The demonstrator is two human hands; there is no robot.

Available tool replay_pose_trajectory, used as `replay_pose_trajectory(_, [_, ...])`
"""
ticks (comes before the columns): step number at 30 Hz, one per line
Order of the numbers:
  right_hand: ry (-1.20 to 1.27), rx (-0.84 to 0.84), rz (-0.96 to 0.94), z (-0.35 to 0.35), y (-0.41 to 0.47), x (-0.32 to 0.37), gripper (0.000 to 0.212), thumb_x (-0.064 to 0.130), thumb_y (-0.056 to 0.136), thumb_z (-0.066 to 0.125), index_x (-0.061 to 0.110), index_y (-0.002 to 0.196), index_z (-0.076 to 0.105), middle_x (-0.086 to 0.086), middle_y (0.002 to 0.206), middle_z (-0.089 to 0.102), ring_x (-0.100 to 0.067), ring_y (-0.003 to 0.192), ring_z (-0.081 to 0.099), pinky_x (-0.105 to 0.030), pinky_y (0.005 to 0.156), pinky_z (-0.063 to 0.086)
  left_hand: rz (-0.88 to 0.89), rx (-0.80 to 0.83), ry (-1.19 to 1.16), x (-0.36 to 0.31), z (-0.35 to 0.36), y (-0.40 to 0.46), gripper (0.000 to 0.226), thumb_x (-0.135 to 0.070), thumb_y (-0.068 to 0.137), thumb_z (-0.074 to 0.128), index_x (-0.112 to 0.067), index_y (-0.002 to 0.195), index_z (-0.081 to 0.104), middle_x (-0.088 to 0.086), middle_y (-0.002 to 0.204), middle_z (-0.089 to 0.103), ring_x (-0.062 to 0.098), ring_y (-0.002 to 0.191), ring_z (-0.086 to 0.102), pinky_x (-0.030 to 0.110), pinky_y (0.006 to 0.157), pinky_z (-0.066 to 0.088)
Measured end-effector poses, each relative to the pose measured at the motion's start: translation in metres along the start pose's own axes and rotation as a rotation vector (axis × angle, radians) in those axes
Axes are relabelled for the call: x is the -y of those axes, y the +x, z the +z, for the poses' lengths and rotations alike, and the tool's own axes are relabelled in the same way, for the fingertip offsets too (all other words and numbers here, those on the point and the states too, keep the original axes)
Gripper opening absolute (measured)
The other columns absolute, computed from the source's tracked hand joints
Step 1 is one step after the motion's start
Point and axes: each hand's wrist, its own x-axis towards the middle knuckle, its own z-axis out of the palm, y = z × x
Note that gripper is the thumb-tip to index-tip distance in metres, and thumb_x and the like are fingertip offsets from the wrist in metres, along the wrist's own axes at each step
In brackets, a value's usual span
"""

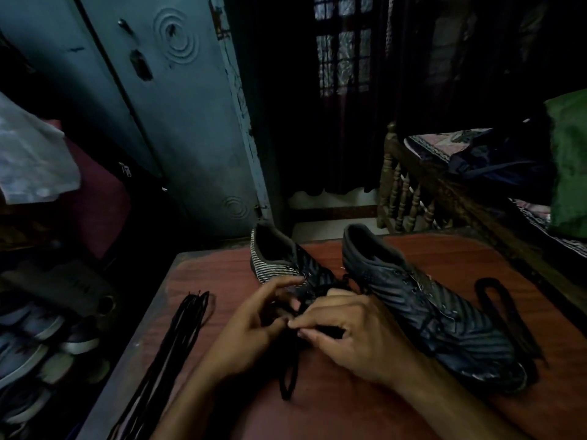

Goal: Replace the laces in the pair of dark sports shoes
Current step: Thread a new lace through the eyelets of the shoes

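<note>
Two dark sports shoes stand on a reddish table (365, 417). The left shoe (279, 258) has a striped pale heel; its front is hidden behind my hands. The right shoe (428, 306) lies beside it, toe toward me. My left hand (254, 325) and my right hand (346, 331) meet over the left shoe's front, and both pinch a black lace (290, 373) whose loop hangs down onto the table. Another black lace (508, 315) lies in a loop right of the right shoe.
A bundle of long black laces (178, 344) lies along the table's left edge. Shoes are stacked on the floor at left (38, 341). A blue metal cupboard (165, 106) stands behind, and a wooden bed frame (413, 192) at right.
</note>
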Motion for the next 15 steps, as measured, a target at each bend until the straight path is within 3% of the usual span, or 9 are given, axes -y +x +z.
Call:
replay_pose_trajectory(3, [0.064,0.074,-0.071,0.0,0.0,0.006,0.018,0.025,0.089,0.071,0.025,0.104,0.08,0.016,0.103,0.074,0.013,0.093,0.055,-0.005,0.081,0.038,0.149,-0.058,0.338,0.005,0.002,0.003,0.045,-0.003,0.091,0.063,-0.037,0.12,0.074,-0.005,0.11,0.066,0.019,0.101,0.067,0.032,0.09,0.053])
replay_pose_trajectory(5, [0.078,0.084,-0.099,0.002,0.0,0.006,0.018,0.02,0.087,0.074,0.021,0.104,0.08,0.012,0.102,0.075,0.022,0.094,0.05,-0.002,0.084,0.035,0.171,-0.085,0.39,0.006,0.001,0.005,0.034,-0.012,0.091,0.064,-0.035,0.114,0.076,-0.007,0.11,0.064,0.019,0.102,0.066,0.032,0.089,0.053])
replay_pose_trajectory(7, [0.093,0.069,-0.092,0.005,-0.001,0.004,0.02,0.02,0.087,0.075,0.021,0.106,0.079,0.011,0.102,0.075,0.017,0.095,0.054,-0.005,0.085,0.038,0.173,-0.101,0.371,0.006,0.002,0.006,0.026,-0.016,0.093,0.063,-0.03,0.108,0.079,-0.011,0.114,0.064,0.016,0.108,0.065,0.026,0.092,0.052])
replay_pose_trajectory(9, [0.072,0.015,-0.054,0.005,-0.002,0.002,0.022,0.026,0.089,0.073,0.025,0.11,0.076,0.013,0.103,0.073,0.008,0.094,0.058,-0.011,0.085,0.044,0.161,-0.15,0.27,0.007,0.004,0.005,0.019,-0.019,0.095,0.06,-0.02,0.099,0.079,-0.007,0.116,0.065,0.018,0.112,0.064,0.027,0.097,0.05])
replay_pose_trajectory(12, [-0.074,-0.157,0.018,0.002,0.001,-0.002,0.016,0.03,0.089,0.066,0.027,0.104,0.072,0.018,0.097,0.068,0.0,0.089,0.057,-0.025,0.08,0.049,0.019,-0.195,-0.124,0.004,0.007,0.006,0.025,-0.023,0.101,0.059,0.002,0.1,0.063,0.014,0.124,0.068,0.04,0.114,0.064,0.046,0.096,0.047])
replay_pose_trajectory(15, [-0.194,-0.169,0.132,-0.002,0.002,-0.008,0.014,0.036,0.089,0.058,0.028,0.094,0.068,0.018,0.092,0.063,-0.008,0.088,0.054,-0.038,0.079,0.049,-0.104,-0.234,-0.366,-0.008,0.011,0.004,0.023,-0.027,0.101,0.05,-0.008,0.09,0.057,0.018,0.093,0.065,0.033,0.091,0.067,0.046,0.086,0.053])
